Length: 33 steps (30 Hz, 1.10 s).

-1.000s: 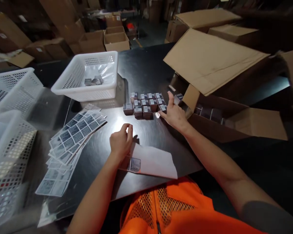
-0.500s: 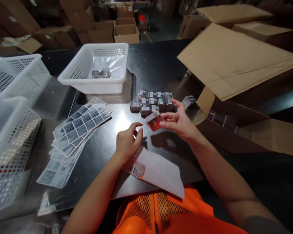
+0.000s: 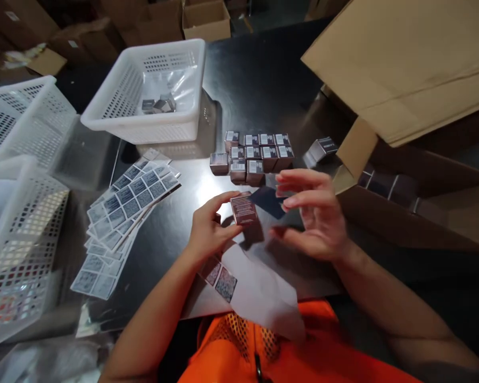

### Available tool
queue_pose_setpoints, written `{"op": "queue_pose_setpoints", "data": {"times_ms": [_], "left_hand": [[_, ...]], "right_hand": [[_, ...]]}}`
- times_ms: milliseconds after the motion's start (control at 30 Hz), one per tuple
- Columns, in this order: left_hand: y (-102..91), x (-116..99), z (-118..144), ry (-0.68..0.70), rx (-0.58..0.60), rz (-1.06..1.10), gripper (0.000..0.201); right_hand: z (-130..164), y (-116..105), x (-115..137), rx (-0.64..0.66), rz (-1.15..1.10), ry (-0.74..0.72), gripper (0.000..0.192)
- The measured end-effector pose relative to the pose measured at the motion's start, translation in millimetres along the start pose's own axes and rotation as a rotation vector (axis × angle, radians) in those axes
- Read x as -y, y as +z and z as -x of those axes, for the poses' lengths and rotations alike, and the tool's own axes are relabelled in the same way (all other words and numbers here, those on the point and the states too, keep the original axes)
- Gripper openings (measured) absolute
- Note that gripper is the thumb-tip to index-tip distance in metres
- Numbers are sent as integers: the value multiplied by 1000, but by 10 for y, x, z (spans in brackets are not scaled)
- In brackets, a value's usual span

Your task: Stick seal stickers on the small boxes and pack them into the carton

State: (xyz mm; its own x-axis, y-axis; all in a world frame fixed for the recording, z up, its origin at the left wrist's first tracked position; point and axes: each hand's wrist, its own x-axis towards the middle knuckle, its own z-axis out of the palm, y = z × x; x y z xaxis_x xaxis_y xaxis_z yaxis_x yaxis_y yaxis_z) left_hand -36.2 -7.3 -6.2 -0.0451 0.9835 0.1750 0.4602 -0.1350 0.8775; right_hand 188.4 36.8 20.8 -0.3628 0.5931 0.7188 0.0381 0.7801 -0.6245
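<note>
My left hand grips a small reddish-brown carton by its sides, between thumb and fingers. Fine pale print covers the carton's upward face. A dark square label hangs from the fingertips of my right hand, its left corner at the carton's top edge. The thumb of that hand is spread away from the label. Under my left wrist is a label sheet with white backing paper curling over the table edge. Beyond my hands stand several small cartons with barcode tops, grouped in rows.
Fanned label sheets lie on the dark table at left. Behind them, a white basket holds a few cartons on clear plastic; more white baskets line the left side. A lone carton lies beside the open cardboard box.
The carton has passed from my right hand into my left and turned to show its printed face. My right hand has drawn back to the right, with the dark label at its fingertips.
</note>
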Motion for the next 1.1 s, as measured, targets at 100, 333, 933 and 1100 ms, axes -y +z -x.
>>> {"op": "queue_pose_setpoints", "data": {"times_ms": [100,333,933,1100], "left_hand": [[-3,-28,21,11,11,-108,54],[24,-87,101,26,30,-201,53],[36,-130,132,97,90,-261,54],[42,-123,146,116,76,-283,53]], "right_hand": [[-18,-57,69,-73,-241,227,18],[3,34,99,70,-316,751,35],[24,55,109,50,-352,921,63],[38,102,118,43,-292,905,61]]}}
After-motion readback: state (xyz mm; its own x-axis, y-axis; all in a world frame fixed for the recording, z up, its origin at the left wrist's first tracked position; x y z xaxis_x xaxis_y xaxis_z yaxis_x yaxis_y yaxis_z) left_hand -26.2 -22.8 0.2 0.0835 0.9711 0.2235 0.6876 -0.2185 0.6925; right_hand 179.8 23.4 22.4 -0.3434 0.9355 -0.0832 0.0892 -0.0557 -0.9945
